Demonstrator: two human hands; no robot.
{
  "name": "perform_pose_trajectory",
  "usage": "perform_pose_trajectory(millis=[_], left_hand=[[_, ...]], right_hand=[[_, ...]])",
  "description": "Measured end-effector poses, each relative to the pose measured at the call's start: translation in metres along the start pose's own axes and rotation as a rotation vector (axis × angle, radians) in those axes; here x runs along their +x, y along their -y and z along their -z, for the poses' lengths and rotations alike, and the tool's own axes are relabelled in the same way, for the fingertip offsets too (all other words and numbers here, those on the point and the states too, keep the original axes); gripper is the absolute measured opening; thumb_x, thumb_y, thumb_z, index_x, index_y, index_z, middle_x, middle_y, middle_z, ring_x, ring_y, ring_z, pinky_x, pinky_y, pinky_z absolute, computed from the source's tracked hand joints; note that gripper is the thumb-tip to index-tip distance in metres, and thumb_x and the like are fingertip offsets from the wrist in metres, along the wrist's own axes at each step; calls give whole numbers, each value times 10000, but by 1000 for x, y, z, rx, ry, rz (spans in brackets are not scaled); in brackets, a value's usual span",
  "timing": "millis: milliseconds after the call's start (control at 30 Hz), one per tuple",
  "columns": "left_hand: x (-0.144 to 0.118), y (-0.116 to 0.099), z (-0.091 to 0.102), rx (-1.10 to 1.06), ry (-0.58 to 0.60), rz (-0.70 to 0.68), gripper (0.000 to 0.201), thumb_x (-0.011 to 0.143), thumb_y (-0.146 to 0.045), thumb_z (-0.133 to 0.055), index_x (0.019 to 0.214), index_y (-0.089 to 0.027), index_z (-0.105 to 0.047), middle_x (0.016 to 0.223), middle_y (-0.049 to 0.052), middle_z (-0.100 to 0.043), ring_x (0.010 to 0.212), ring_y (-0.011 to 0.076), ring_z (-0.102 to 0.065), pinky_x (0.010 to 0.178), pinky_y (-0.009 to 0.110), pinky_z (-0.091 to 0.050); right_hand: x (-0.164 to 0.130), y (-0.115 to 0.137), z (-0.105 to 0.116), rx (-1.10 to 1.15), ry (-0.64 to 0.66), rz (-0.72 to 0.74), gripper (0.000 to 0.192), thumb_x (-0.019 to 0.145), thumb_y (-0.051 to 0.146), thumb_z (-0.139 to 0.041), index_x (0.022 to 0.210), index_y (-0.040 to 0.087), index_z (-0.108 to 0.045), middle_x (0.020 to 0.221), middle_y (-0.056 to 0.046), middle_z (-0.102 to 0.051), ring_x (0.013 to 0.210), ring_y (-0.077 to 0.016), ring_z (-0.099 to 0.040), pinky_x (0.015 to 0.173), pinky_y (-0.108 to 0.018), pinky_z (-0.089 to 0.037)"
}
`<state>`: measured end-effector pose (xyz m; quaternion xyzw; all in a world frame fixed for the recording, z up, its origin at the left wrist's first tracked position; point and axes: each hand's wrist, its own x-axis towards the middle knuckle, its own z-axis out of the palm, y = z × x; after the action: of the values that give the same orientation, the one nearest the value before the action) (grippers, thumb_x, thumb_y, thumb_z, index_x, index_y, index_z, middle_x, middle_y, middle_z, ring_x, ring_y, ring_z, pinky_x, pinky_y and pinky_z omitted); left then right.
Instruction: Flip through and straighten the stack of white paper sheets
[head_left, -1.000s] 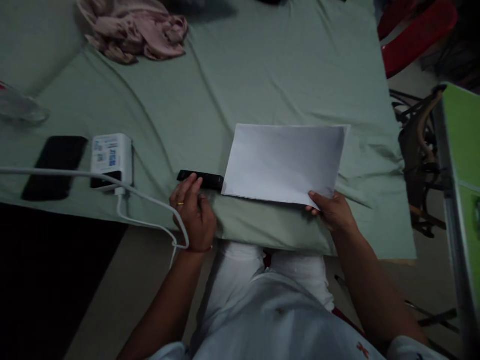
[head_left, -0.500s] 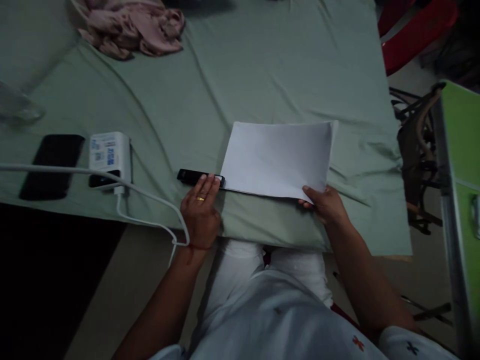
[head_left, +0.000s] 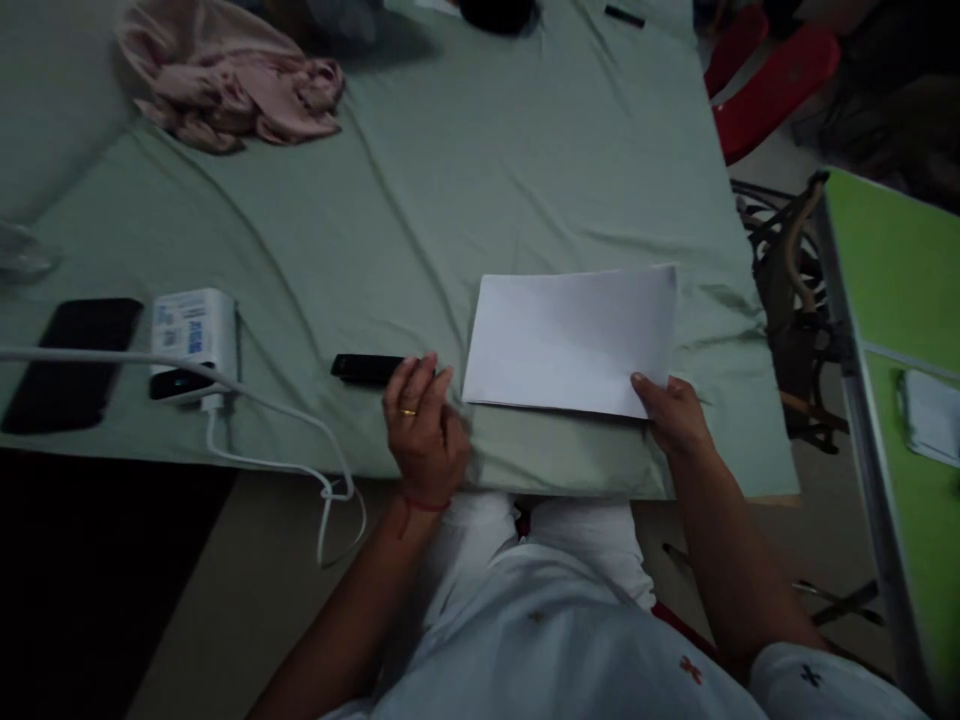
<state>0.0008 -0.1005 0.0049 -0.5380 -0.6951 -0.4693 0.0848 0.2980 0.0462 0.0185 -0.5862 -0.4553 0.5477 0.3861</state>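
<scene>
paper (head_left: 574, 340), a white sheet or thin stack, lies flat on the green bedsheet (head_left: 480, 180) just ahead of the right hand (head_left: 675, 415), which pinches its near right corner, thumb on top, other fingers out of sight under the sheet edge. left hand (head_left: 424, 425) rests on the bed edge beside the paper's left side, fingers loosely spread and bent, gripping nothing; its fingertips touch or nearly touch the near end of a small black bar-shaped device (head_left: 367, 368), can't tell which, that runs off to the left of the hand. gold ring on one left finger, red thread at that wrist. step in hand looks like squaring up or holding the paper steady at the bed edge with the right hand, left hand hovering by the black device. next move, as a guess, calls for the left fingers closing round the device without nudging the sheet, and the right pinch staying firm so the paper doesn't slide on the soft wrinkled sheet. further left of the left hand: white charger box (head_left: 191, 335) with white cable (head_left: 270, 410) trailing off the bed edge, then a black phone (head_left: 71, 365). pink cloth (head_left: 225, 95) bunched far ahead-left.
</scene>
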Motion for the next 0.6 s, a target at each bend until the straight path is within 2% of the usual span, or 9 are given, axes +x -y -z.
perform_pose_trajectory(millis=[67,133,200,267,333,400,467,533,600], left_hand=[[10,-19,-21,-126,1,72,317,1032,-255,-495,1281,-199,-683,1454,153,-684,1438,263,-569,1248,502,-408],[27,-32,-46,-298,9,252,335,1057,-421,-497,1257,-204,-653,1453,165,-658,1392,260,-592,1179,468,-476],[48,-38,-72,-492,54,461,410,1005,-577,-573,1200,-224,-641,1328,146,-697,1281,258,-648,1066,423,-544],[71,-41,-95,-722,203,673,452,968,-662,-589,1110,-236,-640,1167,111,-731,1138,243,-697,938,384,-581],[91,-42,-112,-916,432,783,487,914,-708,-631,987,-227,-651,1016,87,-737,1002,236,-714,836,363,-584],[104,-41,-126,-1004,593,787,510,832,-716,-721,891,-213,-659,911,71,-724,926,235,-701,779,348,-568],[112,-38,-136,-1007,681,762,531,745,-701,-803,837,-195,-670,832,63,-707,857,234,-678,736,343,-547],[116,-33,-145,-947,677,703,520,723,-674,-821,792,-180,-672,760,47,-678,775,212,-638,695,328,-518],[118,-26,-151,-850,617,594,485,772,-645,-783,744,-177,-660,699,20,-629,696,171,-566,647,294,-465]], right_hand=[[-8,-3,26,18,-72,-6,523,585,568,-951,901,196,-761,849,-69,-786,764,-216,-708,769,-362,-593],[-16,-7,51,36,-123,-19,525,580,555,-967,897,190,-763,867,-70,-793,760,-206,-712,775,-356,-596],[-20,-9,72,43,-146,-13,521,586,554,-970,893,190,-757,883,-76,-798,770,-207,-721,788,-364,-602],[-19,-8,86,50,-159,4,526,594,562,-969,899,194,-749,882,-81,-797,789,-218,-731,805,-382,-610],[-11,-6,91,63,-170,31,543,592,576,-968,911,199,-743,864,-78,-791,801,-224,-734,821,-397,-615],[2,-2,88,83,-171,65,561,586,590,-966,923,200,-742,840,-68,-783,793,-221,-729,828,-399,-614],[20,3,81,111,-161,96,572,571,599,-963,916,199,-745,812,-50,-773,763,-208,-716,811,-384,-607],[40,7,73,118,-139,113,557,570,601,-951,892,191,-756,776,-32,-759,721,-187,-689,759,-346,-584],[61,14,67,41,-81,94,503,597,584,-930,836,176,-761,739,-17,-739,669,-160,-641,671,-301,-535]])
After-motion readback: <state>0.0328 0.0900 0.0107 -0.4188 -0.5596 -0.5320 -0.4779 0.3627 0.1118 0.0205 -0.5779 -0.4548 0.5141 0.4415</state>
